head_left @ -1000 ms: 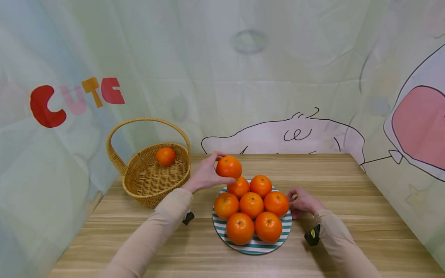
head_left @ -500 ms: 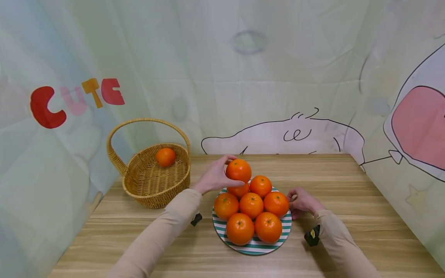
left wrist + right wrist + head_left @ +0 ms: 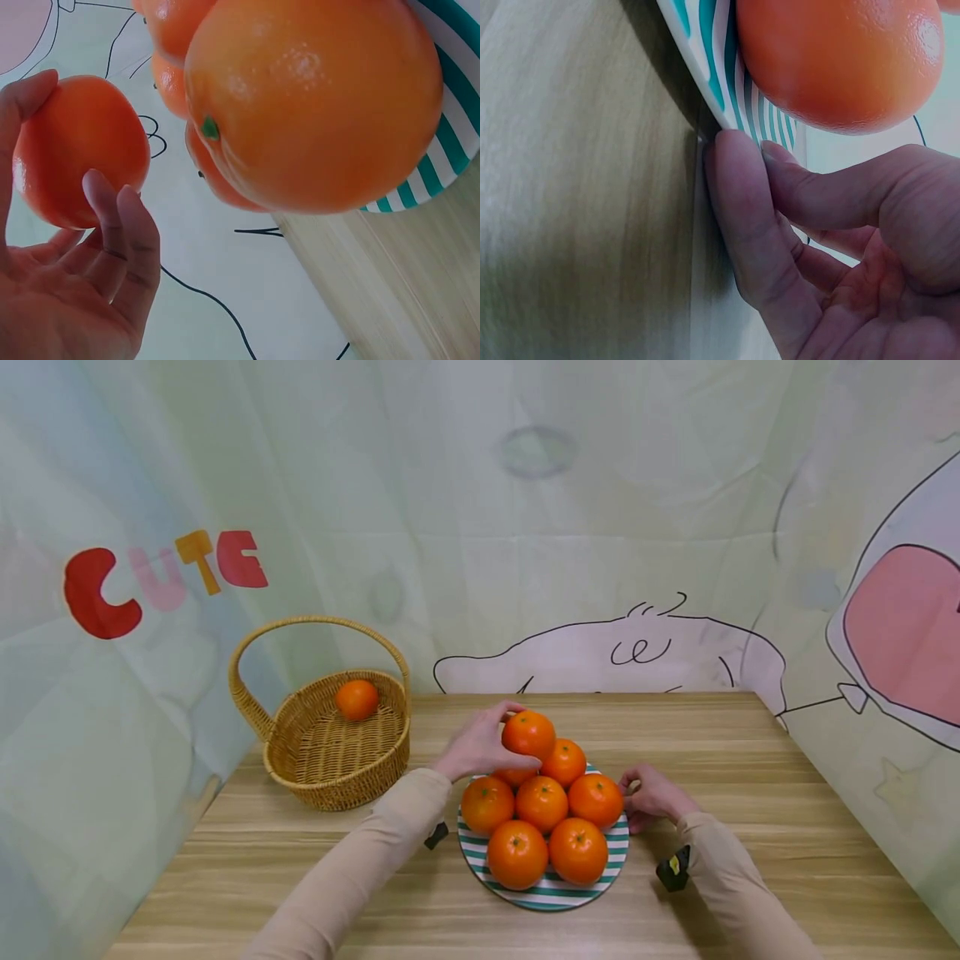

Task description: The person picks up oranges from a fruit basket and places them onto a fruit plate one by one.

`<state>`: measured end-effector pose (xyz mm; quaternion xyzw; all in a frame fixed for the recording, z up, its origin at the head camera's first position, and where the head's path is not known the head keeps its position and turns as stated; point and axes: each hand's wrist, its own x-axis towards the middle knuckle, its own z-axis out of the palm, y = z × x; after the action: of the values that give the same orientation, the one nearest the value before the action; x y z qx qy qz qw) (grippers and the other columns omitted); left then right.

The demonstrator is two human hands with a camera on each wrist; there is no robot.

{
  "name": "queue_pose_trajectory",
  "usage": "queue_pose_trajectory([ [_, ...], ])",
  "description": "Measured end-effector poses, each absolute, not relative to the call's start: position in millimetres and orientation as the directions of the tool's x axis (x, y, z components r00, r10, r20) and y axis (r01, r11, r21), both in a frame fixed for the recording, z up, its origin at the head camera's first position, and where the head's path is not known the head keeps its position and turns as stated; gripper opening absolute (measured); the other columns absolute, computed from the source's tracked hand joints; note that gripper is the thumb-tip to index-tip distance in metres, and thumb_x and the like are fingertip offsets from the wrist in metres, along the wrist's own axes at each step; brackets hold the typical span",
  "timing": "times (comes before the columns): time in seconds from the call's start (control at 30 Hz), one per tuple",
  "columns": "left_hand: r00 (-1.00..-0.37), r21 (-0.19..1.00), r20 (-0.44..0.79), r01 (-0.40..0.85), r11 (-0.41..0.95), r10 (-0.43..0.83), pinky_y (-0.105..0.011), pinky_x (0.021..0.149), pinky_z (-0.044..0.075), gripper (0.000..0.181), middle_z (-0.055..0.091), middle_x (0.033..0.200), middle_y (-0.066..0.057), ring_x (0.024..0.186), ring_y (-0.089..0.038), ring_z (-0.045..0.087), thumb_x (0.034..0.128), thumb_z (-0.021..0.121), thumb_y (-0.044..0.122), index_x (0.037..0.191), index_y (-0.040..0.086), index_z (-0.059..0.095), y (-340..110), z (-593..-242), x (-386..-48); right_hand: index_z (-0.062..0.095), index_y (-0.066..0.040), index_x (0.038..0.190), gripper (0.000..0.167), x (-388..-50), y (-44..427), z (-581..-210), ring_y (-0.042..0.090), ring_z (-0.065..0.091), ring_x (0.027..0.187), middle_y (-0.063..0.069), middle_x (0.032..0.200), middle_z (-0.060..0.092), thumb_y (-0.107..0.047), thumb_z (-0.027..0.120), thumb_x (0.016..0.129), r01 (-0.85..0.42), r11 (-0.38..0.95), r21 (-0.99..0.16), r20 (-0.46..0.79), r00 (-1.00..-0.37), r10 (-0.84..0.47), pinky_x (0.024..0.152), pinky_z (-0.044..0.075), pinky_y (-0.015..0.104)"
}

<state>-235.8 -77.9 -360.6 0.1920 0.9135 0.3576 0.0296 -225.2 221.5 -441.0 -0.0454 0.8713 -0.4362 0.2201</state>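
My left hand (image 3: 480, 748) grips an orange (image 3: 528, 735) between thumb and fingers, above the far side of a green-and-white striped plate (image 3: 551, 899). The left wrist view shows this held orange (image 3: 82, 150) from the side, apart from the fruit on the plate. Several more oranges sit on the plate, one of them (image 3: 542, 805) in the middle and another partly hidden beneath the left hand. At the plate's right edge, my right hand (image 3: 654, 795) pinches the rim; in the right wrist view its thumb and forefinger meet at the striped plate's rim (image 3: 705, 82).
A wicker basket (image 3: 337, 789) with a tall handle stands at the back left, holding a single orange (image 3: 357, 699). The wooden tabletop (image 3: 750, 760) meets a printed curtain (image 3: 480, 527) at the back and sides.
My left hand has carried its orange rightward and slightly down, over the plate's far side. The right hand stays at the rim, and the plate and basket have not moved.
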Motion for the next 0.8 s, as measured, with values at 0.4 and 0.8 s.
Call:
queue_pose_trajectory([
  [0.4,-0.923,0.626,0.068,0.336,0.704,0.38,-0.048,0.099,0.049,0.076,0.066,0.128,-0.007,0.115,-0.026,0.06,0.0736,0.084,0.044,0.139,0.021,0.053,-68,-366,-236,0.057,0.003,0.097,0.009,-224,221,-441,0.012,0.061,0.052,0.008,0.07,0.063,0.002,0.064,0.09,0.126,0.618,-0.776,-0.353,-0.899,-0.26,0.055,0.059,0.029],
  [0.8,-0.921,0.607,0.028,0.325,0.725,0.39,-0.053,0.101,0.044,0.074,0.065,0.129,-0.005,0.116,-0.026,0.058,0.0759,0.082,0.045,0.14,0.023,0.052,-62,-369,-237,0.058,0.002,0.097,0.009,-225,221,-442,0.013,0.062,0.053,0.009,0.074,0.064,0.001,0.065,0.092,0.128,0.641,-0.757,-0.356,-0.903,-0.241,0.056,0.059,0.03],
])
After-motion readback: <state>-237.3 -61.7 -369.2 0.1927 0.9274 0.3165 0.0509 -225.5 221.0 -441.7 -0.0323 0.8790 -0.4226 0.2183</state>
